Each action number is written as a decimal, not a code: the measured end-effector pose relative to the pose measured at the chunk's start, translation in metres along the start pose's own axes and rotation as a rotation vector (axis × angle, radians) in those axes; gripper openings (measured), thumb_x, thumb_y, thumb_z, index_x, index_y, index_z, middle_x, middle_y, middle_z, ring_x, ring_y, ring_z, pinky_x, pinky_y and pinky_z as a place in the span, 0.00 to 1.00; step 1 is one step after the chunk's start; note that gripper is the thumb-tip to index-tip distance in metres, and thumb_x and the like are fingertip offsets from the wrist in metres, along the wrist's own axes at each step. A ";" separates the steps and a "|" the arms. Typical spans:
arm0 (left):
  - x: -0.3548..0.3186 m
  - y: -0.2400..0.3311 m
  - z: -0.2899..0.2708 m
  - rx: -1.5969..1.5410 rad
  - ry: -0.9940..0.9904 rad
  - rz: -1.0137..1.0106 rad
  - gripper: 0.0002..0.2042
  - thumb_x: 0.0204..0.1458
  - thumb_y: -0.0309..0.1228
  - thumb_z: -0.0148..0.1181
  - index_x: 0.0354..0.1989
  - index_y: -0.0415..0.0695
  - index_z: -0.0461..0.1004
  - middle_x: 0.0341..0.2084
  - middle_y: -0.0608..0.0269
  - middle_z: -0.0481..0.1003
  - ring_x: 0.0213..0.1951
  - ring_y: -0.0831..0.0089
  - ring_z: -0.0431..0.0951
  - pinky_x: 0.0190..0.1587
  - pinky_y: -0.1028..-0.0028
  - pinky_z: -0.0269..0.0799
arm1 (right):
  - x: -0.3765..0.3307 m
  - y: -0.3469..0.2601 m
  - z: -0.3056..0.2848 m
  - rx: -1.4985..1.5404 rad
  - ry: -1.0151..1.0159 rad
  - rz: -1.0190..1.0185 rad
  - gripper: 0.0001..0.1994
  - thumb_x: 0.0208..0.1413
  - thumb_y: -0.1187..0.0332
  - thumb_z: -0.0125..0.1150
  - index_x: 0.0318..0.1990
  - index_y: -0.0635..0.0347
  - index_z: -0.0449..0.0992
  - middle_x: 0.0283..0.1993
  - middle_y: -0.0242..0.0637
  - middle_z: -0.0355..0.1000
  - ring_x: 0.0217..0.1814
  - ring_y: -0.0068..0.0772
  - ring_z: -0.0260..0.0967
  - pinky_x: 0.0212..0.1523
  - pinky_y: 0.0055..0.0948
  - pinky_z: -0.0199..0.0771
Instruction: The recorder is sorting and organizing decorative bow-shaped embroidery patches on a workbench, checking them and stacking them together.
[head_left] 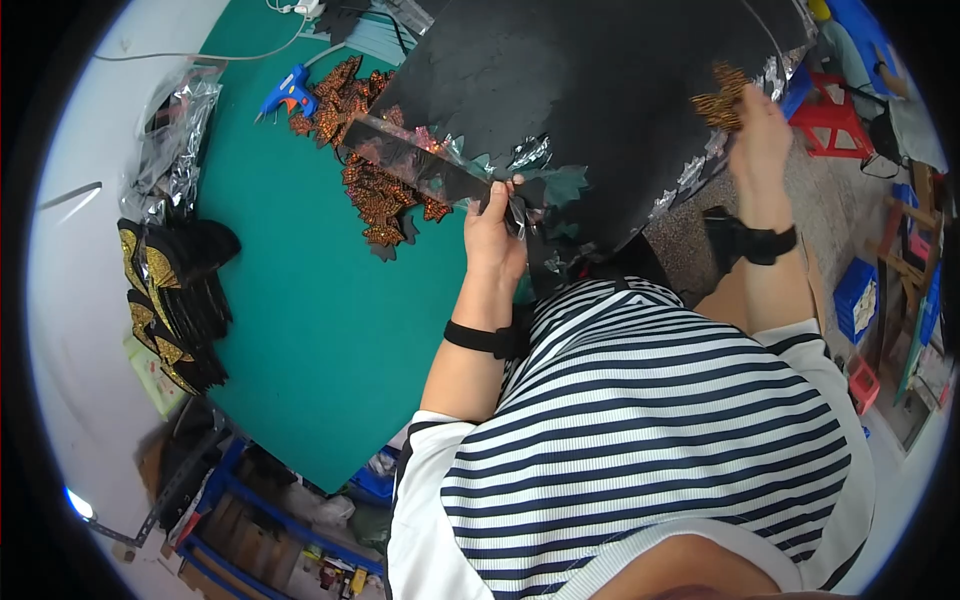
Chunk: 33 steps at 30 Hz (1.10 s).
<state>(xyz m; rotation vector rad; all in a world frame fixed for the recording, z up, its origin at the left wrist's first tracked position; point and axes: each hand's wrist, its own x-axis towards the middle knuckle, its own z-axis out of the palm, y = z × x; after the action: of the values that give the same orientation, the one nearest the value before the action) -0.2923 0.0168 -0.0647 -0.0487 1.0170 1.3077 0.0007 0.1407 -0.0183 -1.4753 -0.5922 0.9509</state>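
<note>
Head view, looking down past a striped shirt. The left hand [493, 235] reaches forward from a bent elbow, a black band on its wrist; the right hand [757, 135] is raised higher and farther out, forearm nearly upright in the picture, a black watch on its wrist.

Both hands work over a bench [300, 300] covered with a green mat. A large black sheet [590, 90] with silver foil trim along its edge lies across the far part of the bench and overhangs it toward the person.

The left fingers [500, 190] are closed in a pinch on the near edge of the black sheet, at a crumpled bit of its foil trim. The right fingers [745, 100] are closed on a small gold glitter cutout [720, 95], held against the right corner of the sheet.

Just left of the left fingers lies a heap of orange glitter cutouts [370, 170]; beyond that heap, a blue glue gun [285, 92]. Well left of the left fingers, at the mat's edge, sits a stack of black and gold pieces [170, 300], with crumpled silver foil [180, 150] beyond it. Right of the right fingers, on the floor, stands a red stool [830, 125]; blue crates [855, 295] stand nearer the person.
</note>
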 end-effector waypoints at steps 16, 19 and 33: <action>-0.008 0.015 0.027 0.035 -0.186 -0.473 0.23 0.58 0.46 0.40 0.46 0.36 0.66 0.43 0.54 0.71 0.46 0.62 0.71 0.45 0.60 0.71 | -0.139 0.022 0.012 -0.666 -0.481 -0.881 0.07 0.37 0.79 0.63 0.27 0.63 0.74 0.31 0.38 0.74 0.30 0.36 0.70 0.30 0.27 0.70; -0.016 0.012 0.025 -0.191 -0.253 -0.473 0.31 0.53 0.51 0.47 0.55 0.36 0.57 0.53 0.52 0.63 0.54 0.61 0.65 0.48 0.61 0.68 | -0.143 0.024 0.015 -0.648 -0.472 -0.845 0.06 0.38 0.78 0.63 0.27 0.63 0.74 0.30 0.37 0.74 0.29 0.35 0.70 0.28 0.26 0.70; -0.024 -0.016 -0.014 0.208 -0.290 -0.502 0.24 0.44 0.33 0.63 0.50 0.39 0.63 0.43 0.60 0.68 0.48 0.70 0.67 0.51 0.69 0.62 | -0.137 0.044 0.007 -0.511 -0.434 -0.180 0.06 0.50 0.71 0.60 0.32 0.63 0.75 0.24 0.29 0.71 0.23 0.14 0.63 0.24 0.15 0.63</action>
<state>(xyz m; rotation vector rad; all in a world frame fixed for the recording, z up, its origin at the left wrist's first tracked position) -0.2856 -0.0149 -0.0654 0.0419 0.8172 0.7233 -0.0854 0.0260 -0.0309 -1.6268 -1.3408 1.0281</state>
